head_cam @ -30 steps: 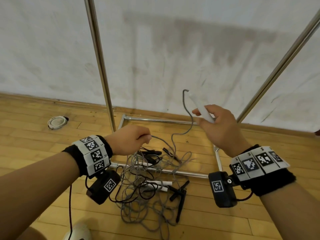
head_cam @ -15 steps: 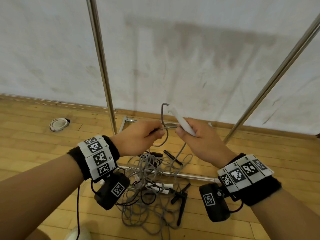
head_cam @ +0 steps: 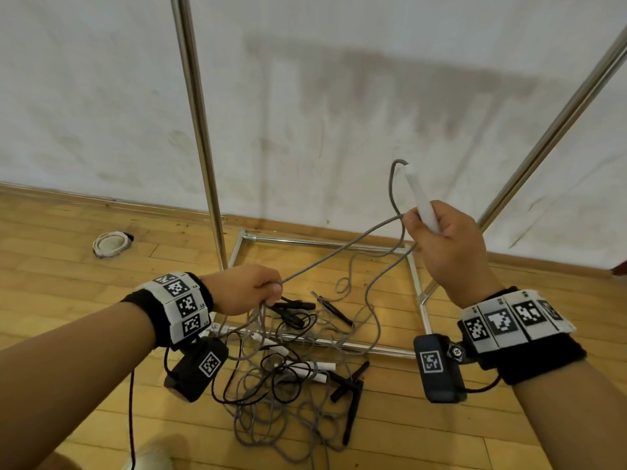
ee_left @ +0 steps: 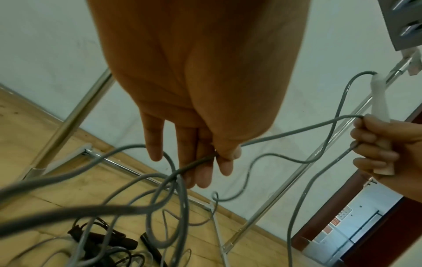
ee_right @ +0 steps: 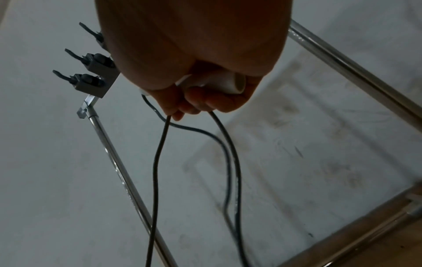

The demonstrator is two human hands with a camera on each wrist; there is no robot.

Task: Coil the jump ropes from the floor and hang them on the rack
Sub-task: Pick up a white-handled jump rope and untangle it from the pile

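Rope [head_cam: 339, 252] taut between hands: left hand [head_cam: 244, 290] pinches cord, right hand [head_cam: 448, 242] grips handle [head_cam: 422, 201].

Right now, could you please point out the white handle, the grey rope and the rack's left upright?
white handle [head_cam: 421, 200]: head view, mid-shaft above the fingers.
grey rope [head_cam: 342, 252]: head view, taut stretch between the hands.
rack's left upright [head_cam: 198, 123]: head view, mid-pole.

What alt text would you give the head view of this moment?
A person's right hand grips a white jump-rope handle upright while the left hand pinches its grey rope, stretched between them. Below, tangled grey and black jump ropes lie on the wooden floor across a metal rack's base.
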